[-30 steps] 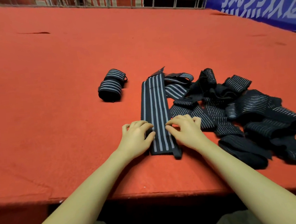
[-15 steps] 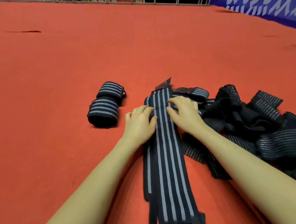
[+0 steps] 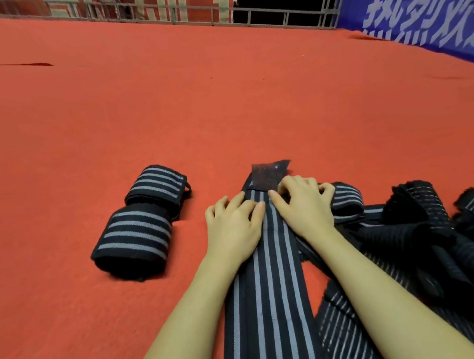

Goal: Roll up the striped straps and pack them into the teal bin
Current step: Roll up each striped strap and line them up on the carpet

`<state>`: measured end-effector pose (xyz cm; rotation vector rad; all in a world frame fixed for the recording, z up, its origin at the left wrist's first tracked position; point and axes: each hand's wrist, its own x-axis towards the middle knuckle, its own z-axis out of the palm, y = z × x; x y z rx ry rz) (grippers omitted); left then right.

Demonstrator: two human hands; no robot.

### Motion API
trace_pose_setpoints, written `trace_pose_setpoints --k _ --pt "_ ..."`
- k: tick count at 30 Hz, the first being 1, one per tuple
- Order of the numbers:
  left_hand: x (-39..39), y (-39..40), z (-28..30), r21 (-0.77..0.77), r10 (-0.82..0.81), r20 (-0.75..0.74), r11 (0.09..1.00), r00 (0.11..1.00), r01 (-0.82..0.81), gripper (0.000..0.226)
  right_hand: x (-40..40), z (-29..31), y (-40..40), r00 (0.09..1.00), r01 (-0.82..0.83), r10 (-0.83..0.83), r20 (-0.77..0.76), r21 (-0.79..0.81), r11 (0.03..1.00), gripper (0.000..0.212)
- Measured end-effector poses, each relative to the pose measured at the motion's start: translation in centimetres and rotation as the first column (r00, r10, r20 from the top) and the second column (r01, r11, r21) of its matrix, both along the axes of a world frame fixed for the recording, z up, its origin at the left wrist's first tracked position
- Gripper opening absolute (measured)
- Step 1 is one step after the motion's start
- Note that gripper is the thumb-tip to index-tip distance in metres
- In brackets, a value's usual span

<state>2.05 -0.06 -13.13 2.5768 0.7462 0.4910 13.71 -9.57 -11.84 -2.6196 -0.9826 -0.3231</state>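
Observation:
A long dark strap with grey stripes (image 3: 269,307) lies flat on the red carpet, running away from me, with a dark patch (image 3: 267,174) at its far end. My left hand (image 3: 235,226) rests flat on the strap's left edge near that end. My right hand (image 3: 302,204) presses on the right edge beside it, fingers bent, tips just below the patch. Two rolled straps (image 3: 132,240) (image 3: 156,185) lie to the left. A loose pile of straps (image 3: 411,234) lies to the right. No teal bin is in view.
The red carpet (image 3: 163,105) stretches far ahead and to the left. A metal railing (image 3: 271,17) runs along its far edge. A blue banner with white characters (image 3: 422,5) stands at the back right.
Both hands have slid along the strap from its near end to its far end. The view has moved closer, so the strap's near end is now out of frame.

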Motion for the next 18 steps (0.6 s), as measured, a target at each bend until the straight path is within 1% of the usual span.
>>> trace_pose_setpoints --k 1,2,3,4,5,6,7,9,10,12,14,16,18 --pt "0.4 0.2 -0.2 0.016 0.009 0.013 1.000 1.000 -0.010 0.039 0.6 0.0 0.4 0.999 0.021 -0.020 -0.036 0.022 1.000 0.031" --pt "0.8 0.4 -0.3 0.032 0.013 0.029 0.999 0.999 -0.014 0.042 1.1 0.2 0.8 0.996 0.045 -0.044 -0.076 0.013 0.999 0.044" --pt "1.0 0.7 -0.4 0.047 0.012 0.042 0.999 0.999 -0.014 0.047 1.6 0.4 1.3 0.993 0.057 -0.058 -0.105 -0.015 0.998 0.056" --pt "1.0 0.9 -0.4 0.061 0.005 0.043 0.998 0.999 -0.007 0.050 1.9 0.3 1.7 0.993 0.052 -0.057 -0.105 -0.052 0.997 0.060" --pt "1.0 1.0 -0.5 0.069 -0.005 0.037 0.998 0.999 0.002 0.046 2.0 0.2 1.9 0.995 0.038 -0.044 -0.090 -0.070 0.997 0.059" --pt "1.0 1.1 -0.6 0.070 -0.019 0.034 0.997 0.999 0.016 0.038 2.0 0.1 1.8 0.997 0.028 -0.032 -0.075 -0.052 0.998 0.056" --pt "1.0 1.0 -0.5 0.072 -0.039 0.041 0.997 0.998 0.036 0.030 2.0 0.0 1.6 0.998 0.023 -0.023 -0.059 -0.001 1.000 0.053" --pt "1.0 0.8 -0.2 0.080 -0.095 0.097 0.993 0.991 0.088 0.023 1.8 -0.1 1.1 0.999 0.038 -0.034 -0.036 0.111 0.993 0.054" --pt "1.1 0.8 -0.1 0.085 -0.127 0.129 0.990 0.983 0.116 0.025 1.8 -0.1 1.0 0.999 0.044 -0.040 -0.030 0.139 0.989 0.057" --pt "1.2 1.0 -0.2 0.090 -0.188 0.185 0.981 0.965 0.174 0.036 1.7 0.1 1.2 0.999 0.030 -0.027 -0.026 0.124 0.992 0.058" --pt "1.2 1.3 -0.5 0.103 -0.238 0.223 0.970 0.945 0.220 0.047 1.9 0.1 1.2 0.998 0.006 0.004 -0.067 0.137 0.991 0.057" --pt "1.4 1.6 -0.6 0.123 -0.256 0.230 0.965 0.939 0.233 0.051 2.2 0.2 0.9 0.992 -0.050 0.065 -0.109 0.136 0.989 0.058" --pt "1.6 2.0 -0.5 0.118 -0.263 0.223 0.963 0.939 0.241 0.049 2.6 0.4 1.0 0.986 -0.133 0.140 -0.092 0.074 0.988 0.054"
